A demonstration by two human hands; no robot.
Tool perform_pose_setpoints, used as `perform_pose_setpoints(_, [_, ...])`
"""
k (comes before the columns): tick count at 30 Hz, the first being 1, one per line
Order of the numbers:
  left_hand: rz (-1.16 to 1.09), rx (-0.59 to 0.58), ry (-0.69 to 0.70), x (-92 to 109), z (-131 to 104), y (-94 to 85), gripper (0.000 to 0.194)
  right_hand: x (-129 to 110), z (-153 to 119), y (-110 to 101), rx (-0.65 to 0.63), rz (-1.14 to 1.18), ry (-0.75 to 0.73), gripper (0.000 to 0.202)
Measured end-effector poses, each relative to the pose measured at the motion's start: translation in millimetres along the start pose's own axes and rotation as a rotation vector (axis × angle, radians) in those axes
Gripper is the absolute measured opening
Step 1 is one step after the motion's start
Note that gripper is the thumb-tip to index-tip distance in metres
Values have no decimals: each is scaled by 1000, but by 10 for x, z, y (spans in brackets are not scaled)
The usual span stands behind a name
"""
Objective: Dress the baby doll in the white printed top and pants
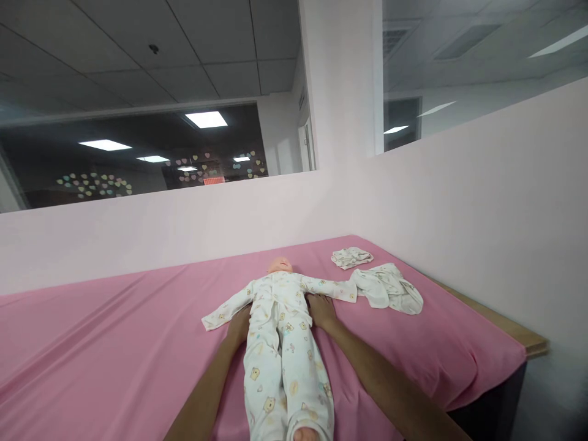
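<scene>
A baby doll (280,334) in a white printed sleepsuit lies on its back on the pink sheet (114,343), head toward the far wall, arms spread. My left hand (239,324) rests against the doll's left side under its sleeve, partly hidden by the suit. My right hand (320,309) lies flat against the doll's right side below the other sleeve. Neither hand visibly grips anything; fingers of both press along the torso.
Two crumpled white printed garments lie on the sheet right of the doll, a small one (351,257) near the wall and a larger one (388,288). Pink walls border the bed at back and right. The wooden edge (514,331) shows at right.
</scene>
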State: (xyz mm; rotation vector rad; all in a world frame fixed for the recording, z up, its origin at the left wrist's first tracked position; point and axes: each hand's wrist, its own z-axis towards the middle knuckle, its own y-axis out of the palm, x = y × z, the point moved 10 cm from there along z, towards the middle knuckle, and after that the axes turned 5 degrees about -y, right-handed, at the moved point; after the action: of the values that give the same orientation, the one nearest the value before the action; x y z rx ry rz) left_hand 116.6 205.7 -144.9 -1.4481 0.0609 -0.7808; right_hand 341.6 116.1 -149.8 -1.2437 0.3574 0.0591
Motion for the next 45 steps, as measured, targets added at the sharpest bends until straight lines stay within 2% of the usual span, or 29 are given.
perform_pose_setpoints(7, [16,22,70,42,-4,-3,39,-4,1,-6,-4,0,-3,30])
perform_pose_setpoints(45, [27,12,21,47,-34,-32,39,3,5,8,-1,0,-8,29])
